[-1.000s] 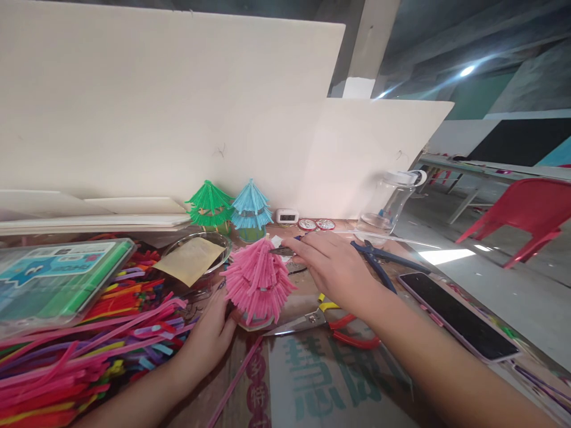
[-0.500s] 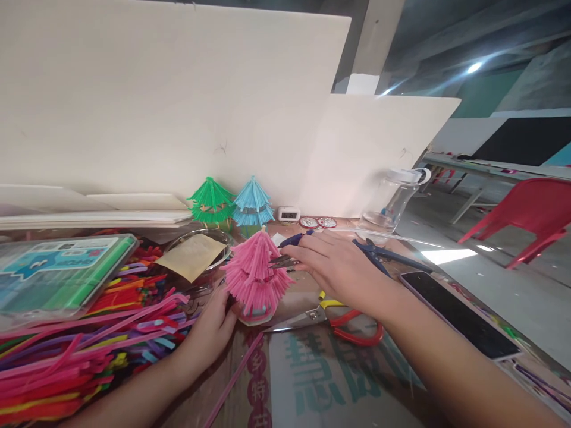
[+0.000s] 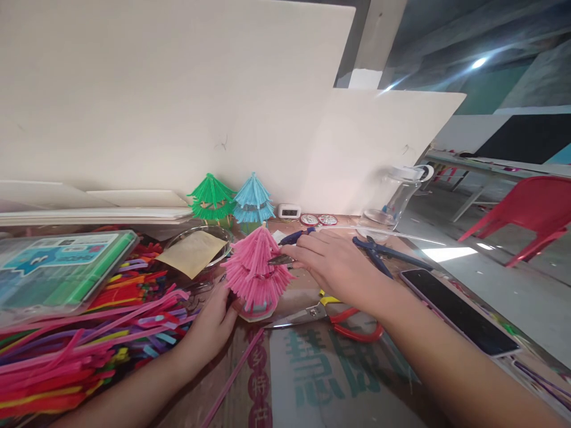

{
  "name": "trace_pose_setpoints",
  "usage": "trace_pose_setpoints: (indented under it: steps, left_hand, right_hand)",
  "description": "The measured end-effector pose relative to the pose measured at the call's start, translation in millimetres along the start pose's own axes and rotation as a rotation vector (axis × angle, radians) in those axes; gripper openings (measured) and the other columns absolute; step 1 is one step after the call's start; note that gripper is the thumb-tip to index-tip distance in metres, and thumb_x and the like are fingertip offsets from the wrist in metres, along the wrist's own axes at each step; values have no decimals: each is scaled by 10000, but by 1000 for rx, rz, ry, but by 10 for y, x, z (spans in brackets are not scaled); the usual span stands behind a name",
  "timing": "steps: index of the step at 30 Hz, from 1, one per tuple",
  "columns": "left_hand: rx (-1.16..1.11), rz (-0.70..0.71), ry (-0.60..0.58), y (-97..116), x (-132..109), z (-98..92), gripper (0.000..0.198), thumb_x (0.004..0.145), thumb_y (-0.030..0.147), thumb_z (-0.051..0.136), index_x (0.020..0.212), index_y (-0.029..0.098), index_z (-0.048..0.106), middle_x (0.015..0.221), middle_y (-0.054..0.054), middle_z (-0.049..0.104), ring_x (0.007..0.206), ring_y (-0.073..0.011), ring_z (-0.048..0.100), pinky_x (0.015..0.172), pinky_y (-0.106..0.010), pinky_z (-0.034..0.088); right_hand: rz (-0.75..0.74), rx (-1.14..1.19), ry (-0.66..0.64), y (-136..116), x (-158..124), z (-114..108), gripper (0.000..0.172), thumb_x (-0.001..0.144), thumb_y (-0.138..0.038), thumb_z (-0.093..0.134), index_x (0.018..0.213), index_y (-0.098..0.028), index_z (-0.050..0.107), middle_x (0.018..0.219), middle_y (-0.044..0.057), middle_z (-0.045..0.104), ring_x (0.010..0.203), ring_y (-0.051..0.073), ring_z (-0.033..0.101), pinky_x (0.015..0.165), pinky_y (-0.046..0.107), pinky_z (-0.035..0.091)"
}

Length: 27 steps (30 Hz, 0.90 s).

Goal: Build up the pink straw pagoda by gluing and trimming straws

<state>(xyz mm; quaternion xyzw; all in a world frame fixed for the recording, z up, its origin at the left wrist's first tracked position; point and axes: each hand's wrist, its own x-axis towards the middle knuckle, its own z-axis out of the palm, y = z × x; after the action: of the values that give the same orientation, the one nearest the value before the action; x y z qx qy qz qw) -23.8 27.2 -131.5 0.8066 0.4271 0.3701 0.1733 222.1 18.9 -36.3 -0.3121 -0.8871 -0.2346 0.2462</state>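
Observation:
A pink pipe-cleaner tree [image 3: 257, 273] with two fringed tiers stands on a small pale base in the middle of the table. My left hand [image 3: 218, 318] grips it low on its left side, the fingertips partly hidden behind the base. My right hand [image 3: 332, 258] is closed around small pliers [image 3: 292, 238] with dark blue handles, their metal jaws at the right side of the upper tier. Whether the jaws pinch a strand is too small to tell. Just below lie open scissors [image 3: 354, 324] with red and yellow handles, and a loose pink pipe cleaner [image 3: 234, 377].
Behind stand a green tree [image 3: 209, 197], a blue tree [image 3: 253, 199] and a small white clock [image 3: 289, 211]. Colourful pipe cleaners [image 3: 57, 368] and a plastic marker case [image 3: 62, 273] fill the left. Blue-handled cutters [image 3: 379, 252], a phone [image 3: 459, 312] and a clear bottle [image 3: 395, 196] are right.
Both hands stay at the pink tree. The pliers' jaws have shifted very slightly against its upper tier, and the whole view has moved a little.

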Motion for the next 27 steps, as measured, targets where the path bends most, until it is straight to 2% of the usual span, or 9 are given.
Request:
trace_pose_setpoints:
  steps: [4,12,18,27]
  left_hand:
    - [-6,-15,2,-4,1,7,247,890,305,389,1059,185,524,965,-91,633,1002,-243,571,928,-424,451]
    - [5,6,10,-14,5,7,262,879,286,388,1074,179,526,1025,-103,628,1008,-239,570,929,-417,452]
    - [-5,0,5,-14,-1,12,242,887,289,387,1052,179,526,989,-99,627,1007,-247,570,926,-426,449]
    - [2,3,-5,5,6,1,271,890,299,379,1073,161,524,1011,-116,626,1033,-259,564,923,-436,451]
  right_hand:
    - [-11,8,17,7,-2,11,271,914,-113,425,1128,-126,591,803,62,616,755,185,530,643,303,398]
    - [2,13,7,-7,-14,10,291,930,-126,389,1141,-149,588,796,56,618,757,184,537,652,306,410]
    - [34,2,36,20,-22,-30,276,916,-127,422,1142,-131,581,938,93,642,864,197,562,742,327,445]
    - [5,-7,4,0,-10,-14,275,920,-125,418,1137,-134,587,840,65,622,793,193,538,681,318,413]
